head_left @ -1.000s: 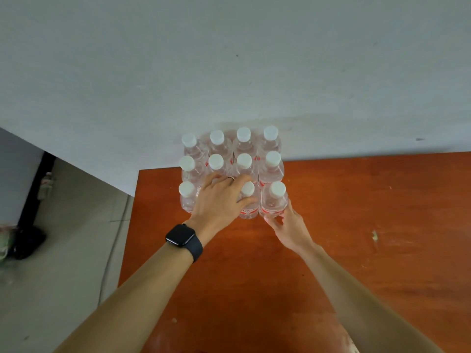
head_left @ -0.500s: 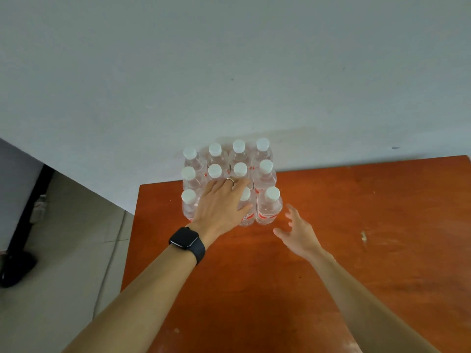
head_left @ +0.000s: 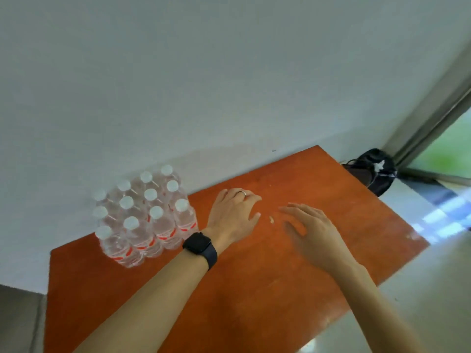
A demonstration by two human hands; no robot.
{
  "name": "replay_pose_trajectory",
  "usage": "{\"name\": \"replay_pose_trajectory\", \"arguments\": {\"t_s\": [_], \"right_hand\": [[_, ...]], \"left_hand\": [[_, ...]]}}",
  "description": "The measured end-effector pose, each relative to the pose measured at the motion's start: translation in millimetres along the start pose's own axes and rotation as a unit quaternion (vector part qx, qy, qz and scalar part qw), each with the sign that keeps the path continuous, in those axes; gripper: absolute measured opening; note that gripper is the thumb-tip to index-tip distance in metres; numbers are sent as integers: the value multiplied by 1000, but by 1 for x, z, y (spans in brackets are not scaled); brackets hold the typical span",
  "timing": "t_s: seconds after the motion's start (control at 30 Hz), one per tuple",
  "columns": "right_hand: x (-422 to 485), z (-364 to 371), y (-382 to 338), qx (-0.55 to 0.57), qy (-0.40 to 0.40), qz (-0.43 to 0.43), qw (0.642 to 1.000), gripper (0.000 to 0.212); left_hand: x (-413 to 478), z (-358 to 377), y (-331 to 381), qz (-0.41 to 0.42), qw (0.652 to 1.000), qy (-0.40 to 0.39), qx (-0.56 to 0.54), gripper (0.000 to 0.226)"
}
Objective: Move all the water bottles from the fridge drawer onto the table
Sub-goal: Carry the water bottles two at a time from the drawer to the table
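At the left of the frame, on the far corner of the orange-brown wooden table (head_left: 267, 289), stands a tight block of clear plastic water bottles with white caps and red labels (head_left: 142, 217), 12 caps showing in 3 rows of 4, all upright and touching one another, pressed close to the pale grey wall (head_left: 204, 72) behind them. Just right of the block, the person's left hand (head_left: 233, 215) hovers palm down over the bare tabletop, fingers spread loosely and slightly curled, holding nothing; it wears a thin silver ring (head_left: 242, 192) and, on the wrist, a black square smartwatch with a black strap (head_left: 200, 247). The right hand (head_left: 312, 231), near the middle of the frame and a little blurred, is also palm down with its fingers open and relaxed, empty, pointing toward the left hand. Between the 2 hands a small pale chip mark (head_left: 271, 219) shows on the table surface. Past the table's far right corner, at the upper right, a black bag (head_left: 374, 169) sits on the floor beside a metal-framed glass door (head_left: 433, 128).
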State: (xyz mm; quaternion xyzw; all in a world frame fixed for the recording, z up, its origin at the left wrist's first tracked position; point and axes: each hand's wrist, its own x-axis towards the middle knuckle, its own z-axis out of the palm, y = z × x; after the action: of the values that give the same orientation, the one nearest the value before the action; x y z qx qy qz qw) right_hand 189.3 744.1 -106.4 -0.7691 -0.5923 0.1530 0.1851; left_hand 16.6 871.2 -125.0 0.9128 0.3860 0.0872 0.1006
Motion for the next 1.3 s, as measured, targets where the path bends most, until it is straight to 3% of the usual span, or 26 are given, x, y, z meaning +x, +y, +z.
{"name": "replay_pose_trajectory", "arguments": {"t_s": [0.3, 0.6, 0.93, 1.3], "right_hand": [[-195, -126, 144, -57, 152, 174, 971, 35], [-447, -201, 274, -47, 237, 362, 900, 38], [-633, -234, 393, -28, 309, 508, 804, 39], [-749, -319, 581, -21, 324, 572, 753, 37]], "left_hand": [[18, 30, 262, 200, 979, -24, -34, 46], [-42, 78, 543, 382, 919, -78, -53, 47], [-93, 152, 785, 513, 847, -131, -53, 48], [-84, 240, 1048, 582, 792, -173, -63, 47]]}}
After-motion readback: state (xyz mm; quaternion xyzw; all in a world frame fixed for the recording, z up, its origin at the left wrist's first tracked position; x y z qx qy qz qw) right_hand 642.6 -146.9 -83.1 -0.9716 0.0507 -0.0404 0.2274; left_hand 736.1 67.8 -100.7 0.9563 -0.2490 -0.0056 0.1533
